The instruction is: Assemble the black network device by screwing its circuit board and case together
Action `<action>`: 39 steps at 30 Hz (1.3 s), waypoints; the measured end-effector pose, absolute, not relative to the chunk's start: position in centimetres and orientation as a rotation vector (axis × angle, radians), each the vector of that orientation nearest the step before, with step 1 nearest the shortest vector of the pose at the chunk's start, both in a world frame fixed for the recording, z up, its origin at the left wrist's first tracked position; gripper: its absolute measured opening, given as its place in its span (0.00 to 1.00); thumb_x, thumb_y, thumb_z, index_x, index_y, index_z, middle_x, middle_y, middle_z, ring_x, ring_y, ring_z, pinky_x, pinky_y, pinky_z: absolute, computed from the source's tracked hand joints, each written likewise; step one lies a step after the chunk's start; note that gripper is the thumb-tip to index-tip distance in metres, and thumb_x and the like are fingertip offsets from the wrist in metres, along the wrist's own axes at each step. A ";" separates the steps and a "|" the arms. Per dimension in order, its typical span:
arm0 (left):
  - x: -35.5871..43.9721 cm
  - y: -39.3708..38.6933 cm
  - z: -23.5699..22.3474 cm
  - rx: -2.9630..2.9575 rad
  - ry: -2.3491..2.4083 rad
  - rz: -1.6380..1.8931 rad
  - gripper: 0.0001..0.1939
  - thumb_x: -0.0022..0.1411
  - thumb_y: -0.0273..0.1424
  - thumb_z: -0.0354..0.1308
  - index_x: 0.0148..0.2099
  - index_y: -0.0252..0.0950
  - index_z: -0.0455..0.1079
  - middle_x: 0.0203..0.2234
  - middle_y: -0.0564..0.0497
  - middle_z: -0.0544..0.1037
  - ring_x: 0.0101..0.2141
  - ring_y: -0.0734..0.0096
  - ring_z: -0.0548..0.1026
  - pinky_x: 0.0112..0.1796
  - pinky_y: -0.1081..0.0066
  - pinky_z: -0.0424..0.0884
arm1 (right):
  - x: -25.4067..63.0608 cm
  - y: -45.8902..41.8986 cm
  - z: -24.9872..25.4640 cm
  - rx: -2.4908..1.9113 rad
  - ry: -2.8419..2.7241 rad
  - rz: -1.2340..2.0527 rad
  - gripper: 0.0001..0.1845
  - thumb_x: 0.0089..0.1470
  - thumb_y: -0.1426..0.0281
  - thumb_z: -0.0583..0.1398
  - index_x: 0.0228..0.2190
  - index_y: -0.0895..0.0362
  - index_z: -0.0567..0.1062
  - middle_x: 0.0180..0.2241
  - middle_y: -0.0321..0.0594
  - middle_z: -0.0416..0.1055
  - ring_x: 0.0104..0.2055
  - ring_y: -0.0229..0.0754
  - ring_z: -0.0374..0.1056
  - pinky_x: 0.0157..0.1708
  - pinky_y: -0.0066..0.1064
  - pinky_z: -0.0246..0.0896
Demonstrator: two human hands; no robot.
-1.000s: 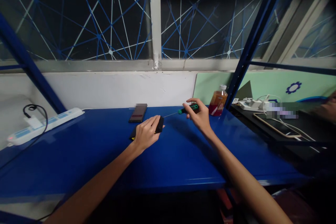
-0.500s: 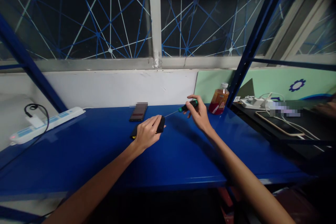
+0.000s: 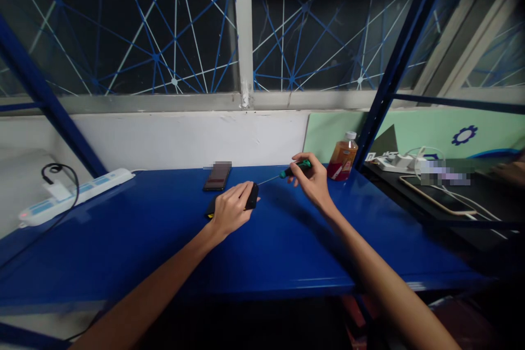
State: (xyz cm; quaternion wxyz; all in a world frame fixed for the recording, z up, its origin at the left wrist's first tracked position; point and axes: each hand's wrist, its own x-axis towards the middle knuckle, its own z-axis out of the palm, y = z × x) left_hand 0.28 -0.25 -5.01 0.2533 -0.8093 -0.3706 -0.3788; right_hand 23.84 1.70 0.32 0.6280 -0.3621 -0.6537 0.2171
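Note:
My left hand (image 3: pixel 233 206) is closed over a black object with a yellow mark (image 3: pixel 251 197), holding it low over the blue tabletop; its kind is mostly hidden by the fingers. In my right hand (image 3: pixel 315 179) is a screwdriver (image 3: pixel 290 170) with a green and black handle, gripped between thumb and fingers. The thin metal shaft points left, and its tip meets or nearly meets the right end of the black object. Just beyond my left hand a dark smartphone (image 3: pixel 218 176) lies flat.
A bottle (image 3: pixel 343 157) of reddish drink stands right of my right hand, beside a blue frame post (image 3: pixel 379 104). At the left lies a white power strip (image 3: pixel 82 194) with a black cable. Another phone (image 3: pixel 437 196) and white cables rest on a black surface at the right.
The scene sits slightly lower in view. My right fingers have shifted a little around the screwdriver handle; my left hand keeps its hold on the black object.

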 end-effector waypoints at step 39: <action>0.0 0.0 -5.2 -2.171 -1.021 -1.029 0.19 0.66 0.36 0.56 0.55 0.32 0.68 0.45 0.42 0.79 0.43 0.57 0.79 0.41 0.65 0.77 | 23.8 1.7 0.5 -0.871 -1.524 0.571 0.20 0.51 0.56 0.64 0.41 0.55 0.69 0.19 0.31 0.69 0.17 0.36 0.67 0.19 0.28 0.64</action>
